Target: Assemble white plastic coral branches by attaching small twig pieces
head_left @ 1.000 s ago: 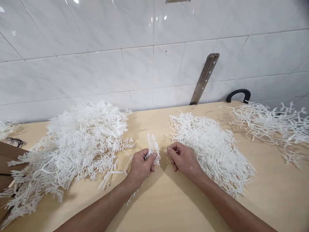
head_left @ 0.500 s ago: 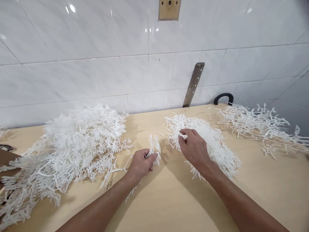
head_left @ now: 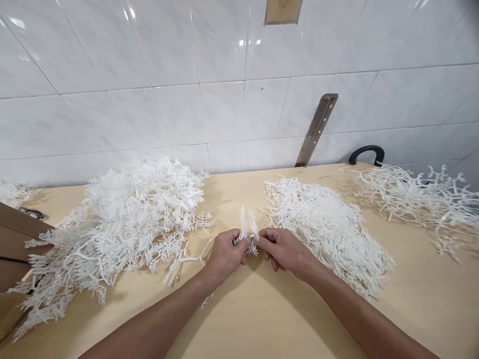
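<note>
My left hand (head_left: pixel 229 253) pinches a white branched plastic sprig (head_left: pixel 245 222), whose feathery tips stick up above the fingers. A thin white stem trails out beside and below that wrist. My right hand (head_left: pixel 285 249) meets the sprig from the other side, thumb and forefinger closed at its right edge. Left of my hands lies a large heap of white branched sprigs (head_left: pixel 145 214). Just beyond my right hand spreads a flatter pile of small white pieces (head_left: pixel 329 224).
Bare, thicker white stems (head_left: pixel 422 189) lie at the far right, near a black curved handle (head_left: pixel 366 152). A metal strip (head_left: pixel 318 129) leans on the tiled wall (head_left: pixel 224 114). A brown cardboard box (head_left: pixel 18 234) stands at the left edge of the wooden table (head_left: pixel 262 319).
My right hand has moved left from above the small-piece pile to the sprig, and its fingers have closed there. My left hand keeps its pinch. The view has turned slightly left.
</note>
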### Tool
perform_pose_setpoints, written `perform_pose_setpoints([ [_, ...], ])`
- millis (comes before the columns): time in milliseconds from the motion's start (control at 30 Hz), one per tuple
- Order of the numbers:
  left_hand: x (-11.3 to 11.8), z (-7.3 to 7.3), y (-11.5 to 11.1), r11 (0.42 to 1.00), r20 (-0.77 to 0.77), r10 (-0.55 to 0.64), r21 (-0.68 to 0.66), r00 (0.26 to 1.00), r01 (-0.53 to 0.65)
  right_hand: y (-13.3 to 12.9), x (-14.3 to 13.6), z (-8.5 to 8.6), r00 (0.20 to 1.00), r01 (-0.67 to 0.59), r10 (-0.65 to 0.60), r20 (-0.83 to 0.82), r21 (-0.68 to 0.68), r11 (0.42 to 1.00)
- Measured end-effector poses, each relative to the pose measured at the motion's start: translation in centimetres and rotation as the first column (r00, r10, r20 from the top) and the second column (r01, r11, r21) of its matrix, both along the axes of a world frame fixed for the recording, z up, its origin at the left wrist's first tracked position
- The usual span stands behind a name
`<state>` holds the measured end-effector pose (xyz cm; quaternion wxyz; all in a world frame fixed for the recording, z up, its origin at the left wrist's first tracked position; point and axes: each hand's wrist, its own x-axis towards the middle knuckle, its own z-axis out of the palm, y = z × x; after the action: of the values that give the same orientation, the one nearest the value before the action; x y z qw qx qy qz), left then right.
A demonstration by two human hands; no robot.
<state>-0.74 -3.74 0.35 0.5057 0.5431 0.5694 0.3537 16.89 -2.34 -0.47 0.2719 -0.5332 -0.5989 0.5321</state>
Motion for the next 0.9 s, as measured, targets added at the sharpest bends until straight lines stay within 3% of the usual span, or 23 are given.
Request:
perform_pose_setpoints([
  [200, 0.3, 0.4, -0.2, 1.0, -0.018, -0.004, 0.025, 1.0, 0.005, 0.1, -0.6, -0.5, 0.996, 0.081, -0.08, -0.033, 0.025, 0.996],
  [500, -0.1, -0.3, 0.0, 0.998, -0.059, -0.036, 0.054, 0.998, 0.039, -0.2, -1.0, -0.1, 0.997, 0.071, -0.074, 0.023, 0.103, 0.992],
  [700, 0.2, -0.2, 0.0, 0.998, -0.045, 0.031, 0.054, 0.999, -0.028, -0.3, -1.2, -0.3, 0.993, 0.116, -0.118, 0.013, 0.127, 0.985],
  [900, 0.3, 0.2, 0.0, 0.998, -0.038, 0.043, 0.045, 0.998, -0.041, -0.1, -0.7, -0.8, 0.999, 0.047, -0.045, -0.031, 0.089, 0.995],
])
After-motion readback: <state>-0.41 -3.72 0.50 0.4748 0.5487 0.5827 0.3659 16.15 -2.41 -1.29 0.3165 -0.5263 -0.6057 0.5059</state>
